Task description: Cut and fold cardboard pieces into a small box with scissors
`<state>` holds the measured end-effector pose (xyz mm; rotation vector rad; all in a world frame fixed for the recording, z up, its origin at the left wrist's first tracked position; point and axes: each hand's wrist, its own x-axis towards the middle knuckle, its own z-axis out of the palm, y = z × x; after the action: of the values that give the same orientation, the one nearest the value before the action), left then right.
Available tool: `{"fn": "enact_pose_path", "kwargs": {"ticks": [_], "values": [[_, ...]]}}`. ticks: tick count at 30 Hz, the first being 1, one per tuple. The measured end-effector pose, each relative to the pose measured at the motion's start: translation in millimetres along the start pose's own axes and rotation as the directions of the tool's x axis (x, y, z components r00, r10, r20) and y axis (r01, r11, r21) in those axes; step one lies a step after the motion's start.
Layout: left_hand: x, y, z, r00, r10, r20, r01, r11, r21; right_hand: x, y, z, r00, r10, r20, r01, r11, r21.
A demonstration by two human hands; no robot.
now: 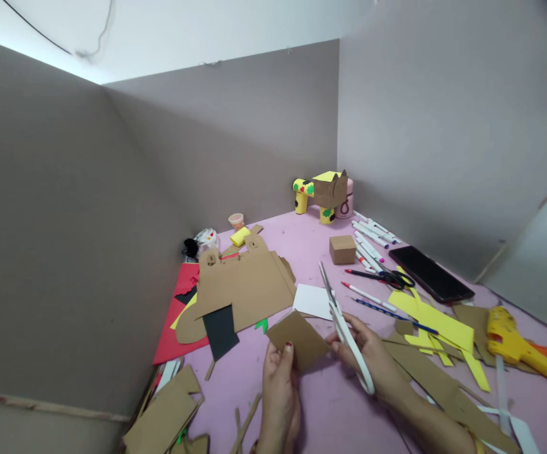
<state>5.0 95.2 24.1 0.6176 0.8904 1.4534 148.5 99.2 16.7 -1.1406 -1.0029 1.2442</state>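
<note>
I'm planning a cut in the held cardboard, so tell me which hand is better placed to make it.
Probably the right hand: it holds the white-handled scissors with metal blades. The left hand grips the flat brown cardboard piece, so it seems better suited to steadying.

The bare left hand (280,384) rises upright over the near part of the pink counter (302,239), its red-nailed thumb (287,360) pressed flat in a pinch. The bare right hand (374,354) curls its fingers in a grip, the right forearm (427,411) slanting toward the near right corner.
</note>
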Motion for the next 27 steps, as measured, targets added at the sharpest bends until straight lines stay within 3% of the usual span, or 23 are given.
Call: {"fn": "enact_pose_path", "kwargs": {"ticks": [4,8,11,18,21,23,27], "values": [[-4.6,3.2,4.0,0.992,-0.125,0.022,0.127,0.989,-0.072,-1.6,-8.5,0.6,0.998,0.027,0.055,-0.029,0.999,0.02],[-8.6,6.9,5.5,0.973,-0.222,-0.062,0.212,0.968,-0.135,-5.1,-14.6,2.9,0.998,0.015,0.068,-0.017,0.999,0.031],[-12.2,5.8,6.6,0.961,-0.256,-0.106,0.24,0.96,-0.143,-7.6,-12.9,4.7,0.996,0.01,0.084,-0.013,0.999,0.029],[-13.9,5.3,6.7,0.964,-0.252,-0.085,0.238,0.96,-0.148,-13.5,-19.5,1.4,0.985,0.006,0.17,-0.01,1.0,0.02],[-11.4,14.0,4.9,0.959,-0.26,-0.115,0.233,0.951,-0.205,-24.1,-29.3,-15.2,0.966,0.005,0.259,0.02,0.995,-0.095],[-11.2,19.6,4.0,0.954,-0.269,-0.133,0.232,0.942,-0.243,-35.7,-33.4,-28.1,0.943,0.085,0.322,0.007,0.962,-0.273],[-14.2,25.3,3.8,0.947,-0.289,-0.142,0.234,0.921,-0.312,-61.1,-32.1,-44.0,0.959,0.046,0.28,0.095,0.878,-0.468]]}}
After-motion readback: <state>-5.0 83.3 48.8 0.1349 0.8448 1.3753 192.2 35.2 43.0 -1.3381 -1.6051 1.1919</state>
